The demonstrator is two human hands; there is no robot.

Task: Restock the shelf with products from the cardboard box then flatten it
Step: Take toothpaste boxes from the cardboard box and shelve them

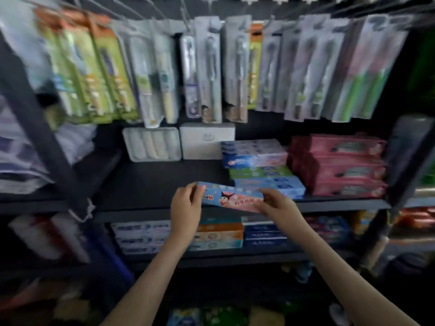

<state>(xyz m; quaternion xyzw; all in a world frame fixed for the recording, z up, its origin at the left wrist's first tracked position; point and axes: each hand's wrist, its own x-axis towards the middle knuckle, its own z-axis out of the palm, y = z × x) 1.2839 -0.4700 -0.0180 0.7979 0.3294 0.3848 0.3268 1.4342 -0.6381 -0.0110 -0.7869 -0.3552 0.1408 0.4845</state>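
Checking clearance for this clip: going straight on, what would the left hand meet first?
The left hand would likely meet bare shelf board, then the white box behind it; depth is unclear.

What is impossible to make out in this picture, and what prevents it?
1. Cardboard box: nowhere in the head view.
2. Toothpaste box: its ends are covered by the left hand and right hand that grip it, and its print is blurred.
3. Hanging toothbrush packs: labels smeared by blur, head view.
4. Green goods far right: cut off by the frame edge, dark.
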